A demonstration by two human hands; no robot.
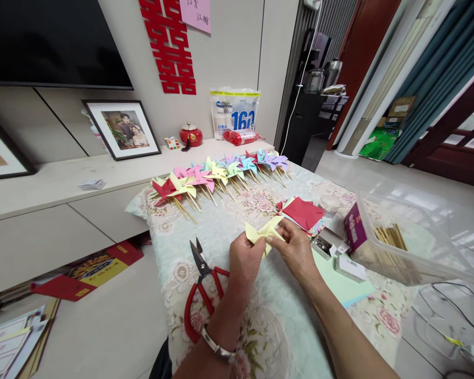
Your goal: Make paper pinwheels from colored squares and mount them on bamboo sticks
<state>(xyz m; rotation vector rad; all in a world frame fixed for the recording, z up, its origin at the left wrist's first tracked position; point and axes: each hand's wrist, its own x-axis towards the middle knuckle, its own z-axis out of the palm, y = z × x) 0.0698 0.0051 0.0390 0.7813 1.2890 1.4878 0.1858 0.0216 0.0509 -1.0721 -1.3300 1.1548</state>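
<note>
Head view: at frame centre a yellow paper square (263,232) is pinched between left hand (245,261) and right hand (296,249); corner folding is judged under way, a pin from the small box (323,245) needed next.

yellow sheet (263,232): thin matt paper, creased
scissors (203,287): dull dark metal blades, glossy red plastic loops
bench cloth (229,226): soft floral fabric, faint sheen
far pinwheels (221,171): matt coloured paper on pale wooden sticks
right bin (411,237): clear smooth plastic
</note>
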